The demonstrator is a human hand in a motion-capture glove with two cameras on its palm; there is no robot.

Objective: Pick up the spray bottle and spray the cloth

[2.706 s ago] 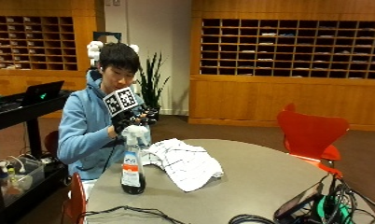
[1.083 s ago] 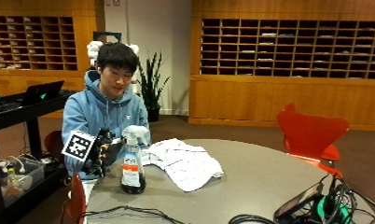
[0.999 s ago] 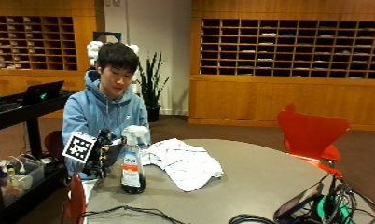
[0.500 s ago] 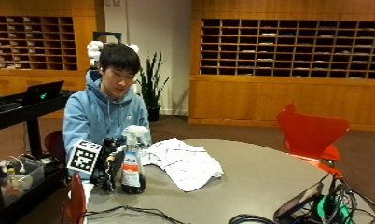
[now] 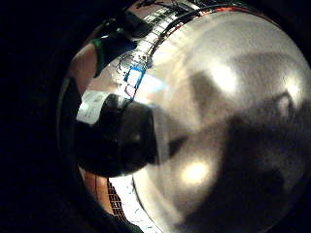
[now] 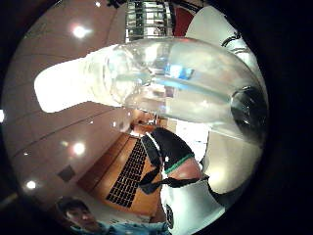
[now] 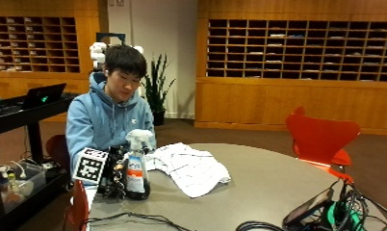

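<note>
- Fingers of the right hand [image 7: 113, 171] sit beside the upright spray bottle [image 7: 137, 166]; whether they grip it, I cannot tell.
- Cloth [image 7: 187, 166] lies on the table [image 7: 264, 187].

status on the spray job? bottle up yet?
Not yet. Done: the gloved right hand has reached the spray bottle, which stands upright on the table. In hand: the hand is beside the bottle; whether its fingers grip it cannot be told. Left: lift the bottle, then spray the cloth, which lies crumpled beside it.
</note>
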